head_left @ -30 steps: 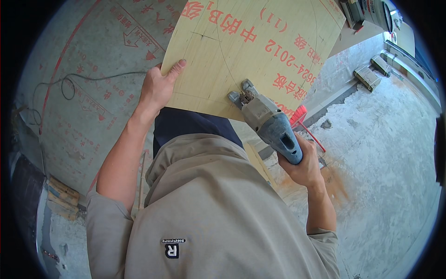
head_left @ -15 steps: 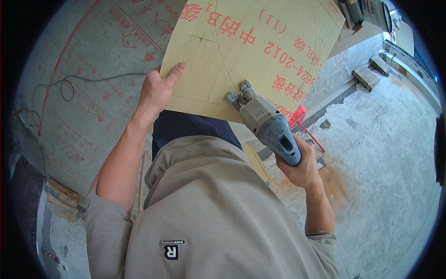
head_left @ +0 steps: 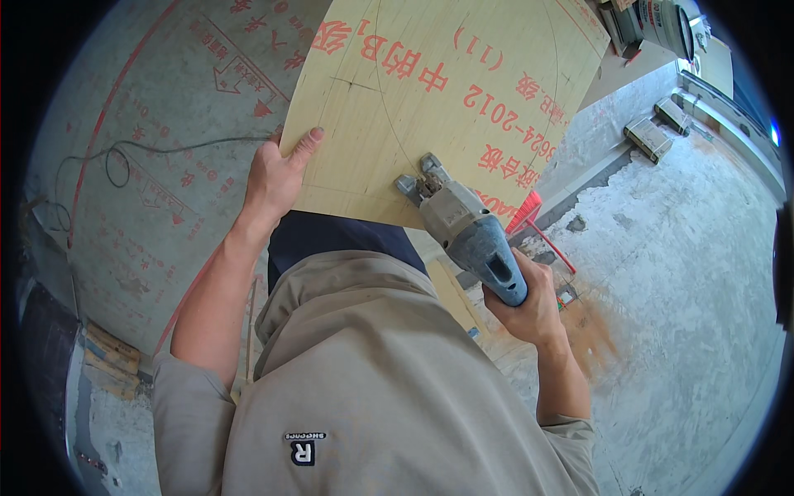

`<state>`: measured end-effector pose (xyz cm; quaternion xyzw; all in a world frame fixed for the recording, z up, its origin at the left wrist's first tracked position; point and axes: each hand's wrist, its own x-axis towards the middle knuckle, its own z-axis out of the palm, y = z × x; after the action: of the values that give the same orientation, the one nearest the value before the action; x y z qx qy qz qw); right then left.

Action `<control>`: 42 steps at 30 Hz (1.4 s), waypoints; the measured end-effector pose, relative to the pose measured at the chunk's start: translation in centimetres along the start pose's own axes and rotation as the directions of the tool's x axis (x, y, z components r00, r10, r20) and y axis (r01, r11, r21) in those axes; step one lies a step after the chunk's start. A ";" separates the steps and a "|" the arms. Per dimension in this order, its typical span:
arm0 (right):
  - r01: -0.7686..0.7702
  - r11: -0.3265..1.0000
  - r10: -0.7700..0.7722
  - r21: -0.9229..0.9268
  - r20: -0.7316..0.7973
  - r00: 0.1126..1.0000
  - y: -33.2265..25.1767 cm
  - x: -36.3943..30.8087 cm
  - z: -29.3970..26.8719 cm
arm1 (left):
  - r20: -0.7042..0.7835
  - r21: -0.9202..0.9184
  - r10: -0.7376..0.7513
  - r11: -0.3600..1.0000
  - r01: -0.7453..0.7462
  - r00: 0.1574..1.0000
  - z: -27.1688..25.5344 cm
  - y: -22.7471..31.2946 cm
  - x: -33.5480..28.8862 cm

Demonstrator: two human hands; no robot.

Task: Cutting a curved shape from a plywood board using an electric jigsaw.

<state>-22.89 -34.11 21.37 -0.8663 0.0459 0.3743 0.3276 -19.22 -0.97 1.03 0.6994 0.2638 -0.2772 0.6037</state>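
Blue-grey plastic, scuffed and dusty, covers the back half of the power saw, with a dull grey metal casing in front and a forked metal foot at the tip. It sits a little right of the frame's middle, its front end over the lower part of a board. Its long axis runs diagonally: the foot points to the upper left, the slotted handle to the lower right. Whether the blade is in the wood cannot be told.

Pale yellow with fine grain, the board fills the upper middle and bears large red printing, thin dark curves and a small pencilled cross. Its left side leans rightward as it rises; the top runs out of the frame, so its long axis is unclear.

Fingers of the right hand are wrapped around the saw's handle. Those of the left hand clasp the board's left edge, thumb flat on top.

Below the board come dark trousers and a beige shirt. A red broom shows just right of the saw, on a rough grey floor. A cord loops at upper left; two small blocks lie at upper right.
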 end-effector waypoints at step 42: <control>-0.018 0.999 0.019 0.034 -0.026 0.999 -0.9 0.3 0.5 | -0.017 0.029 0.001 1.000 0.000 1.000 0.0 0.0 -0.2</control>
<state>-22.65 -33.06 21.39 -0.8651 0.0646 0.3648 0.3382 -19.39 -1.01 1.19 0.7106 0.2648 -0.2748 0.5911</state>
